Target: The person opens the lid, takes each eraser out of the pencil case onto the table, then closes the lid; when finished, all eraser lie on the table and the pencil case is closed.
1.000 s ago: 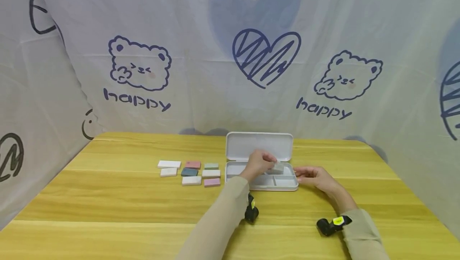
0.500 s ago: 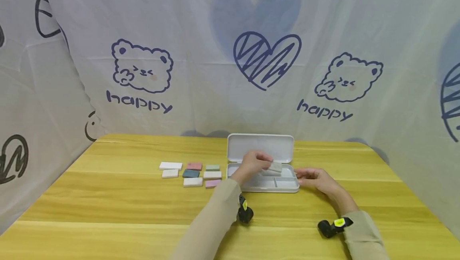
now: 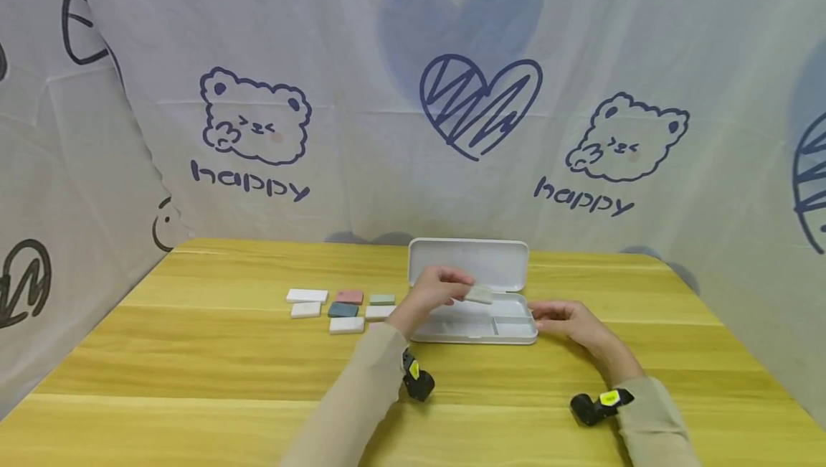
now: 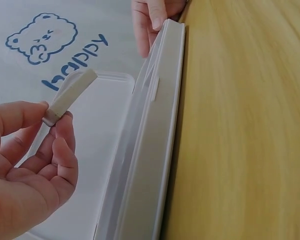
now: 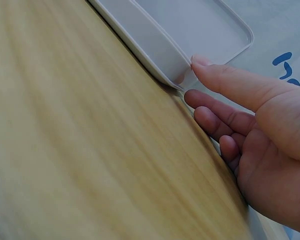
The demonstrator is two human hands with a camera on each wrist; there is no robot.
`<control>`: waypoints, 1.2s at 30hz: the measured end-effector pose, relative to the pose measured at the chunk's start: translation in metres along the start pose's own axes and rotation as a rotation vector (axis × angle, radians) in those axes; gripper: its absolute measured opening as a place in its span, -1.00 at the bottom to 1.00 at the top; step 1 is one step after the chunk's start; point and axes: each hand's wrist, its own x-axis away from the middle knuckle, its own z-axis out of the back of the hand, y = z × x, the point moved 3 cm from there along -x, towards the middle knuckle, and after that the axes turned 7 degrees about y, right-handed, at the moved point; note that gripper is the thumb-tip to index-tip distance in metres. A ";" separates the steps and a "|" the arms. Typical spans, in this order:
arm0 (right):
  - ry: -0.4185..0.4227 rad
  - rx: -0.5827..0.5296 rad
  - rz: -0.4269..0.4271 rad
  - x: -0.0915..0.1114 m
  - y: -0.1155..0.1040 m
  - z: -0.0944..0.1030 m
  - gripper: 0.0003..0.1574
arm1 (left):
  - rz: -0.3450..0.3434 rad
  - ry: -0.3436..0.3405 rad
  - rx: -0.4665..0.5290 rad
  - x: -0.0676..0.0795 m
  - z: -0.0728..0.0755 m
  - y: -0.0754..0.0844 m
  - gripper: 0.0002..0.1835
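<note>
My left hand pinches a pale, flat rectangular block between thumb and fingers, over a white hinged box with compartments. In the left wrist view the block is tilted up, with the raised lid behind it. The box stands open on the table, its lid leaning back. At the box's right end rests my right hand, its thumb tip right at the rim and its other fingers loosely bent beside the end wall, as the right wrist view shows the hand.
Left of the box lie several flat blocks: white, pink, blue-grey, green and others, one partly hidden by my left forearm. A printed cloth hangs behind the wooden table.
My left hand has lifted the pale block from low over the box's right rear compartment and carried it left and slightly up. My right hand stays at the box's right end.
</note>
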 end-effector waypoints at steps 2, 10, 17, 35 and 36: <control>-0.002 -0.001 -0.004 0.000 0.000 -0.001 -0.44 | 0.004 -0.006 0.002 0.003 0.005 -0.001 -0.82; -0.007 0.000 -0.015 -0.001 0.000 -0.001 -0.43 | 0.029 -0.014 0.015 0.015 0.026 -0.005 -0.81; -0.019 -0.005 -0.013 -0.001 -0.002 -0.002 -0.43 | 0.028 -0.002 0.022 0.027 0.046 -0.006 -0.81; -0.008 0.002 -0.025 0.002 -0.005 -0.002 -0.42 | 0.007 0.016 0.029 0.049 0.096 -0.010 -0.78; -0.009 -0.002 -0.026 0.002 -0.005 -0.002 -0.42 | 0.006 0.021 0.025 0.050 0.100 -0.011 -0.78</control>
